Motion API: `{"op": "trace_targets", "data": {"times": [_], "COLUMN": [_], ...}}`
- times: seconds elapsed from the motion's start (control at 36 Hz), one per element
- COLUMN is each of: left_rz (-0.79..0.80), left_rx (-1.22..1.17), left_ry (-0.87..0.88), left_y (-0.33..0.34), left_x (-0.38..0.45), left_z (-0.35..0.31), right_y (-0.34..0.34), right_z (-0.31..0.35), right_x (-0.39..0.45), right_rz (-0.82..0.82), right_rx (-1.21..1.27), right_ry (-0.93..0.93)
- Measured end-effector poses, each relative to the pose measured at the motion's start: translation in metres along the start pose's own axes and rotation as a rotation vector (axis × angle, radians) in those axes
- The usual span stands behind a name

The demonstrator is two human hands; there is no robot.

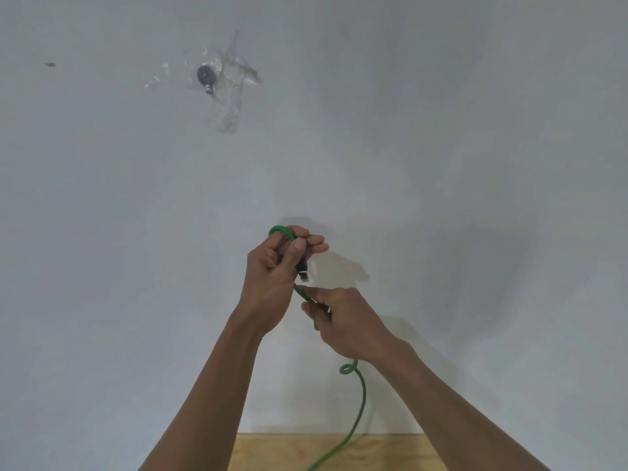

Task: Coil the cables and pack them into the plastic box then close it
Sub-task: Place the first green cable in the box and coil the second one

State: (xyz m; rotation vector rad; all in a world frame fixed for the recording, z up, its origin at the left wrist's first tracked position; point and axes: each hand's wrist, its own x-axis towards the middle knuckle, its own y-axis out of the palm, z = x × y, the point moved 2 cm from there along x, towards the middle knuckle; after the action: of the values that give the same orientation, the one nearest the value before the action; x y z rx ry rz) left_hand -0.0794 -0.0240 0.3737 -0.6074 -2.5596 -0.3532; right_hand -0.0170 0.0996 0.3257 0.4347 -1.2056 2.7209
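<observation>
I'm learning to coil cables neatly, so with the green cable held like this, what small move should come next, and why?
Probably the right hand should feed its stretch of green cable up to the left hand to form a second loop. The left hand holds only one small loop beside the plug, and most of the cable trails down out of view.

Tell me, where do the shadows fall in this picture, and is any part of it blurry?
Head view: the left hand and right hand, both gripping the green cable, cast soft grey shadows rightward on the white wall; the taped dark hook looks soft, with faint glare on the tape; frame edges darken.
</observation>
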Motion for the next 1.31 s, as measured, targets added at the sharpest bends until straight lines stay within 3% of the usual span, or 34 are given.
{"op": "trace_targets", "data": {"times": [0.14, 0.36, 0.44, 0.58, 0.67, 0.89, 1.0, 1.06, 1.17, 1.31], "left_rz": [0.049, 0.193, 0.254, 0.236, 0.269, 0.323, 0.323, 0.291, 0.210, 0.133], "left_rx": [0.189, 0.453, 0.298, 0.022, -0.012, -0.243, -0.363, -0.397, -0.406, -0.234], "left_ry": [0.005, -0.063, -0.193, -0.329, -0.380, -0.351, -0.320, -0.323, -0.316, -0.266], "left_y": [-0.004, 0.004, 0.017, 0.029, 0.036, 0.066, 0.077, 0.079, 0.075, 0.064], "left_x": [0.000, -0.012, -0.018, -0.024, -0.028, -0.031, -0.024, -0.019, -0.005, 0.009], "left_z": [-0.003, -0.002, 0.001, 0.004, 0.003, -0.010, -0.015, -0.016, -0.018, -0.016], "right_y": [-0.019, -0.070, -0.081, -0.093, -0.093, -0.089, -0.073, -0.066, -0.052, -0.042], "right_z": [0.010, 0.018, 0.019, 0.006, -0.003, -0.021, -0.023, -0.025, -0.035, -0.039], "right_x": [-0.008, 0.001, 0.011, 0.023, 0.028, 0.021, 0.009, 0.002, -0.013, -0.030], "right_rz": [-0.092, -0.083, -0.079, -0.123, -0.179, -0.181, -0.089, -0.071, -0.040, 0.047], "right_rx": [-0.072, 0.395, 0.477, 0.592, 0.646, 0.832, 0.964, 0.918, 0.575, 0.562], "right_ry": [-0.082, -0.270, -0.329, -0.245, -0.189, -0.111, -0.093, -0.050, 0.021, 0.090]}}
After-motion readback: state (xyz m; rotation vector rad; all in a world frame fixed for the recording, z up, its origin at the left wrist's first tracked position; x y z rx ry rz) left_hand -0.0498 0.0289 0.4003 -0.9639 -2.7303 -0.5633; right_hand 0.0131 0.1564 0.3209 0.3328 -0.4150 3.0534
